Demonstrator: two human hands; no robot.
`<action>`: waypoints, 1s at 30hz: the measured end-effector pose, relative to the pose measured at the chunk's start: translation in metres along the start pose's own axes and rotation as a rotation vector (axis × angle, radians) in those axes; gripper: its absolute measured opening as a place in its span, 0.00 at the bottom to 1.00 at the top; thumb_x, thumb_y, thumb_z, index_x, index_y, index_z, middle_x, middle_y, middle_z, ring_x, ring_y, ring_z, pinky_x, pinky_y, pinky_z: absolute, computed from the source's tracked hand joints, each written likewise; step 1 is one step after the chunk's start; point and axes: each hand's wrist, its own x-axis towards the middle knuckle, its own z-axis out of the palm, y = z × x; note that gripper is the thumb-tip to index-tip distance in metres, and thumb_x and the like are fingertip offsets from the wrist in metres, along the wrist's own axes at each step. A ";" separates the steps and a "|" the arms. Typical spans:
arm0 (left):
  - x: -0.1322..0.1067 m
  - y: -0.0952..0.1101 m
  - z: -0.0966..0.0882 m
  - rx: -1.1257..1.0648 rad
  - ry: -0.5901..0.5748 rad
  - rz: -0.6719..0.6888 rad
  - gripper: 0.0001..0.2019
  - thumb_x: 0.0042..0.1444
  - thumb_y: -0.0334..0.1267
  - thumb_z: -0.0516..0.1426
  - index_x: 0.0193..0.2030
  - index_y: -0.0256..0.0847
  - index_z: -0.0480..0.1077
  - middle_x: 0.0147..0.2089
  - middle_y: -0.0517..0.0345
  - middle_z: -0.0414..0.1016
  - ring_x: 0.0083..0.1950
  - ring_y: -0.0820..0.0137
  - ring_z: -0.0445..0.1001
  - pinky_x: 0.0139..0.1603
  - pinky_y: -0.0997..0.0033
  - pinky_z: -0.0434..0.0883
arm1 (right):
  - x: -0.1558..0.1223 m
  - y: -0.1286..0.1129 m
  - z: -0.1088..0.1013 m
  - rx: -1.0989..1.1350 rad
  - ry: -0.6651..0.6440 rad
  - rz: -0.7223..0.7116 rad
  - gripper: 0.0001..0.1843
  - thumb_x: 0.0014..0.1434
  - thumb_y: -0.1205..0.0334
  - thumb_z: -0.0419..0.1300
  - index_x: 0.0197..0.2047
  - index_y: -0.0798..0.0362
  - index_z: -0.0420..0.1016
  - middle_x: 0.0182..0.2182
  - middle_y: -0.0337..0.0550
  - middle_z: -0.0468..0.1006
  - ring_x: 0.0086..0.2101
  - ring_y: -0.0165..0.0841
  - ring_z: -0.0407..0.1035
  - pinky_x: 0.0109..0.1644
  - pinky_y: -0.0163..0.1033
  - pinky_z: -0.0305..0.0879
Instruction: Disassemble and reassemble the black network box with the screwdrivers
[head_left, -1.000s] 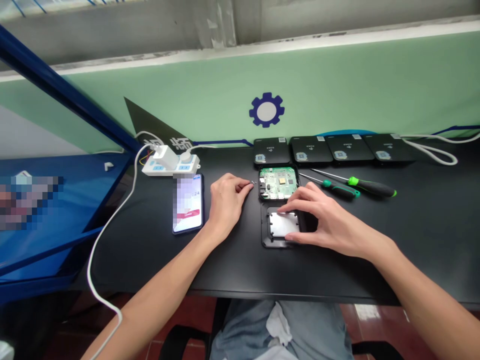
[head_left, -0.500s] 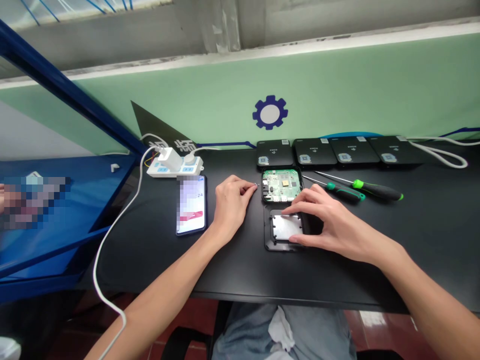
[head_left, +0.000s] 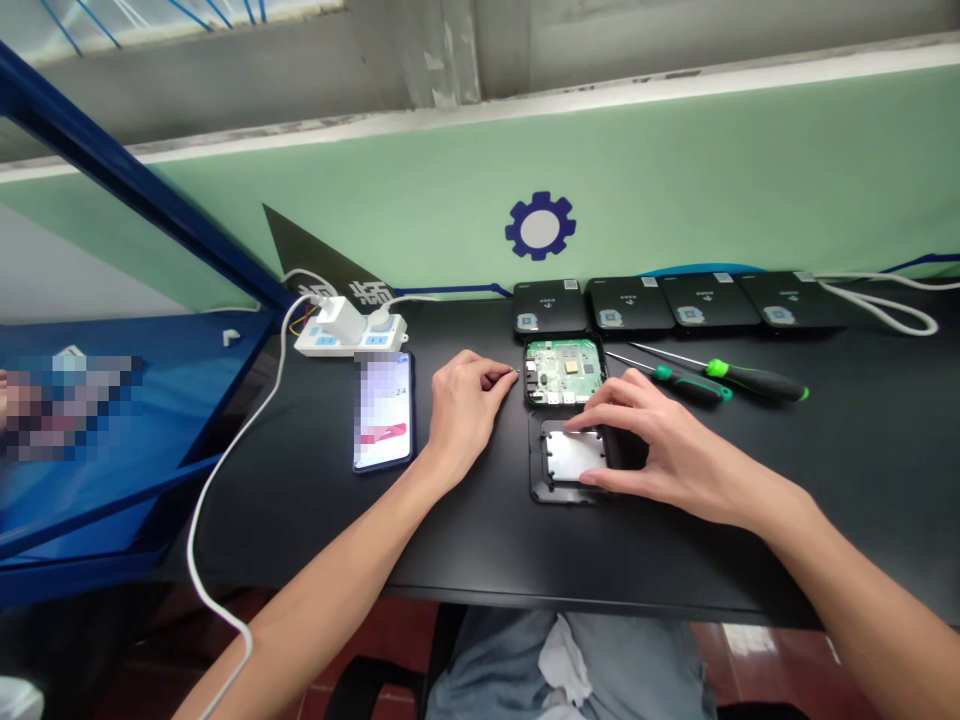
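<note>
My left hand (head_left: 463, 408) rests on the black table, its fingertips pinched at a tiny screw (head_left: 514, 372) just left of an opened device with a bare green circuit board (head_left: 563, 369). My right hand (head_left: 660, 448) lies over a black cover shell (head_left: 564, 458) with a silver plate inside, thumb at the near edge and fingers along the far edge, gripping it. The shell sits directly in front of the circuit board.
Two green-handled screwdrivers (head_left: 709, 378) lie right of the board. Several closed black devices (head_left: 628, 303) line the back wall. A phone (head_left: 383, 408) and a white power strip (head_left: 349, 333) with a trailing white cable sit to the left. A blue frame stands at left.
The view shifted slightly down and left between the first frame and now. Both hands hold nearly the same positions.
</note>
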 end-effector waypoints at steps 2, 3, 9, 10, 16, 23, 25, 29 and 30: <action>0.000 0.000 0.001 0.007 0.000 0.005 0.04 0.67 0.31 0.75 0.41 0.45 0.91 0.40 0.57 0.87 0.35 0.67 0.80 0.45 0.64 0.79 | 0.000 0.000 0.000 -0.003 0.000 -0.004 0.23 0.72 0.39 0.72 0.62 0.39 0.87 0.57 0.51 0.81 0.56 0.50 0.71 0.59 0.57 0.76; 0.000 0.000 0.001 0.008 0.000 0.008 0.04 0.67 0.31 0.74 0.41 0.45 0.91 0.39 0.57 0.87 0.35 0.67 0.80 0.45 0.64 0.79 | 0.000 0.000 0.000 -0.003 0.001 -0.008 0.23 0.72 0.38 0.72 0.62 0.40 0.87 0.57 0.51 0.81 0.56 0.50 0.70 0.59 0.57 0.75; 0.001 0.000 -0.003 -0.007 -0.015 0.009 0.05 0.68 0.31 0.72 0.40 0.44 0.91 0.39 0.56 0.86 0.34 0.67 0.80 0.44 0.63 0.78 | 0.001 0.000 -0.001 0.005 0.000 -0.010 0.23 0.72 0.39 0.72 0.63 0.40 0.87 0.56 0.51 0.81 0.56 0.51 0.71 0.59 0.58 0.76; 0.001 -0.001 -0.005 -0.015 -0.020 0.004 0.05 0.68 0.31 0.72 0.40 0.44 0.90 0.38 0.56 0.86 0.34 0.66 0.80 0.43 0.63 0.78 | 0.001 -0.001 -0.001 0.006 -0.003 -0.007 0.23 0.72 0.39 0.72 0.63 0.40 0.87 0.56 0.52 0.81 0.56 0.51 0.71 0.59 0.59 0.76; -0.001 -0.002 -0.013 -0.066 -0.047 0.003 0.05 0.68 0.30 0.71 0.40 0.43 0.90 0.41 0.55 0.86 0.35 0.66 0.83 0.43 0.64 0.80 | 0.000 -0.002 -0.001 -0.006 -0.002 -0.005 0.23 0.72 0.39 0.72 0.64 0.39 0.87 0.56 0.50 0.82 0.57 0.50 0.71 0.59 0.57 0.76; -0.005 -0.001 -0.011 0.039 -0.061 0.076 0.07 0.72 0.29 0.69 0.42 0.42 0.90 0.41 0.53 0.85 0.39 0.63 0.83 0.46 0.63 0.77 | 0.000 -0.001 -0.001 -0.015 -0.015 -0.006 0.23 0.72 0.39 0.72 0.63 0.40 0.87 0.56 0.50 0.82 0.56 0.50 0.70 0.60 0.57 0.76; -0.005 -0.002 -0.011 0.066 -0.063 0.106 0.08 0.73 0.29 0.68 0.43 0.42 0.90 0.41 0.52 0.85 0.40 0.62 0.83 0.46 0.62 0.76 | 0.001 -0.001 -0.001 -0.017 -0.014 -0.006 0.23 0.73 0.39 0.72 0.64 0.40 0.87 0.56 0.51 0.81 0.56 0.50 0.70 0.60 0.57 0.75; -0.006 -0.005 -0.010 0.086 -0.077 0.151 0.09 0.76 0.31 0.65 0.45 0.42 0.89 0.42 0.51 0.85 0.41 0.61 0.84 0.47 0.62 0.76 | 0.000 0.000 -0.001 -0.016 -0.009 0.000 0.23 0.73 0.38 0.71 0.64 0.39 0.87 0.57 0.51 0.81 0.57 0.51 0.71 0.59 0.56 0.76; -0.007 -0.005 -0.010 0.095 -0.082 0.161 0.09 0.77 0.31 0.65 0.46 0.41 0.89 0.42 0.51 0.84 0.42 0.61 0.84 0.47 0.62 0.77 | 0.000 0.000 -0.001 -0.016 -0.011 0.001 0.23 0.73 0.38 0.71 0.64 0.38 0.86 0.57 0.50 0.81 0.57 0.50 0.71 0.60 0.56 0.76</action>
